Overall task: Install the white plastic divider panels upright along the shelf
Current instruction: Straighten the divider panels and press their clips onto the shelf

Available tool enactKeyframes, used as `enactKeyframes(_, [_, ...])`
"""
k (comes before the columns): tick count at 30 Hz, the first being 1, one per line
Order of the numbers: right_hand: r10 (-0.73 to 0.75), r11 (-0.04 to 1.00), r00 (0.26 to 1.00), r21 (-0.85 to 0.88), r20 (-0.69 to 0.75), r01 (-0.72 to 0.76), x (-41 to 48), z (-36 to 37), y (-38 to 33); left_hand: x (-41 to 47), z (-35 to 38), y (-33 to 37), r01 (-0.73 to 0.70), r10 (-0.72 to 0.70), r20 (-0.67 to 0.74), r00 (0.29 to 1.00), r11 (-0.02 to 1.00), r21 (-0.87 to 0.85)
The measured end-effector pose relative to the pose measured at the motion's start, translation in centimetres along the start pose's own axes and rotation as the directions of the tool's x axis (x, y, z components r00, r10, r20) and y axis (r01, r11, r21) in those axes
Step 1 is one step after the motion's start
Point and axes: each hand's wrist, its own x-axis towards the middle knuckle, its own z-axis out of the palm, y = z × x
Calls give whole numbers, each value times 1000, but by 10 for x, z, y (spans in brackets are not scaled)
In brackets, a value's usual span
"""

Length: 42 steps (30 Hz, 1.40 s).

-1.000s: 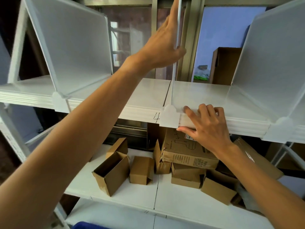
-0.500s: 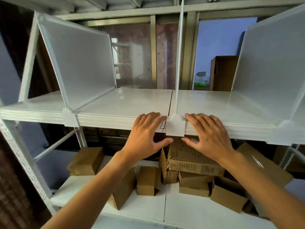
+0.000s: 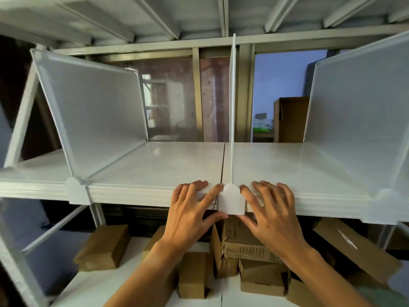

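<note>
At the front lip of the shelf point(image 3: 155, 171), dead centre, the middle divider panel point(image 3: 231, 107) stood edge-on to the camera, upright, its rounded white clip point(image 3: 231, 199) hooked over the shelf edge just right of the seam between two shelf boards. The left hand point(image 3: 190, 214) lay spread on the lip to the left of the clip, fingers on the shelf top and thumb tucked beneath the edge; the right hand point(image 3: 269, 212) mirrored it on the other side, thumb tip at the clip's lower corner. Neither hand pinched the panel itself; both bracketed the clip, index fingers touching or nearly touching its sides.

The step looked like seating the clip squarely. To do it well, pressure likely had to come evenly from both sides and straight back toward the shelf, so the thin panel would not lean or bow. A check that the clip's bottom sat flush under the lip seemed worthwhile, and whether the far end was held could not be told.

Further out, the left divider panel point(image 3: 93, 116) and the right divider panel point(image 3: 358, 111) already stood clipped, well apart. Below, cardboard boxes point(image 3: 104, 249) crowded the lower shelf.
</note>
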Motion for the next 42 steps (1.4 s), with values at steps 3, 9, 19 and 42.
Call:
enactKeyframes(3, [6,1000,1000,12,-22,-5,2,0,0,3,0,-2,-10,9,34,999,999,42])
enactKeyframes(9, [31,997,999,71,-18,-30,3,-5,-3,1,-2,-1,-19,17,46,999,999,46])
enactKeyframes(19, [195,971,974,119,118,-209,6,-22,-22,-3,-10,13,95,-91,91,992,994,-46])
enactKeyframes(42, [134,877,892,367,431,-309,17,-68,-5,-23,-13,48,67,-79,-22,997,938,-341])
